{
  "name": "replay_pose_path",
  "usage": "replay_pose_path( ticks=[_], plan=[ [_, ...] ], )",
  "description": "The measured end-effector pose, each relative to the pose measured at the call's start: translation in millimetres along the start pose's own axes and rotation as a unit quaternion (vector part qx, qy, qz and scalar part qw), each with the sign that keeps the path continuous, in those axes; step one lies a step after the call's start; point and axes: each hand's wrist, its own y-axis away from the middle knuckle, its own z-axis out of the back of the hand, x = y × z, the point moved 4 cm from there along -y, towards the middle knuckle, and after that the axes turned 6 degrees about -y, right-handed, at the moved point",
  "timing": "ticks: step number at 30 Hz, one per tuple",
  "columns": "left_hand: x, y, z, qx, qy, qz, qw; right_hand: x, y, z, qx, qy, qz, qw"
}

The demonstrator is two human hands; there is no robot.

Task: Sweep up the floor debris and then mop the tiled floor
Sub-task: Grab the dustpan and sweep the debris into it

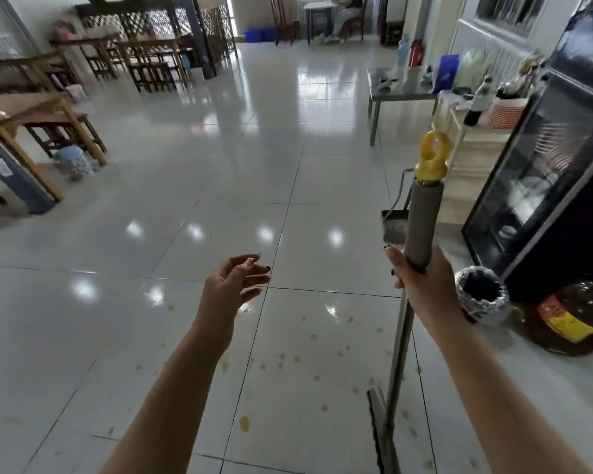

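My right hand point(421, 278) grips an upright mop handle point(423, 217) just below its grey foam sleeve, which ends in a yellow ring cap point(431, 155). The metal shaft runs down to a flat mop head point(382, 436) resting on the tiles at the bottom. Held out over the floor, my left hand point(235, 282) holds nothing, its fingers loosely spread. Yellowish spots point(298, 359) are scattered over the white tiled floor point(185, 234) in front of me. A metal dustpan point(395, 224) with a long handle stands behind the mop handle.
A lined waste bin point(481, 295) and a dark jug point(575, 323) stand at the right beside a glass-fronted cabinet point(541, 186). A steel table point(403, 94) with bottles lies beyond. Wooden tables and stools point(42, 124) fill the left. A seated person point(343, 18) is far back.
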Motion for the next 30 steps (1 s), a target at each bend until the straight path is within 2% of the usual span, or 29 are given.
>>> replay_pose_path(
  ticks=[9, 16, 25, 30],
  plan=[
    [-0.3, -78.7, -13.0, 0.025, -0.024, -0.004, 0.999, -12.7, -72.6, -21.6, -0.014, -0.012, 0.01, 1.0],
    [5.1, -177.0, -14.4, 0.061, -0.026, -0.002, 0.998, -29.5, -139.5, -60.4, -0.063, 0.021, 0.016, 0.998],
    [-7.9, -331.5, -21.0, 0.148, -0.056, -0.018, 0.987, -35.1, -228.9, -135.3, -0.064, 0.068, 0.023, 0.995],
    [-18.9, -385.5, -42.2, 0.185, -0.045, -0.031, 0.981, -43.2, -265.9, -147.1, -0.073, 0.074, 0.017, 0.994]
  ],
)
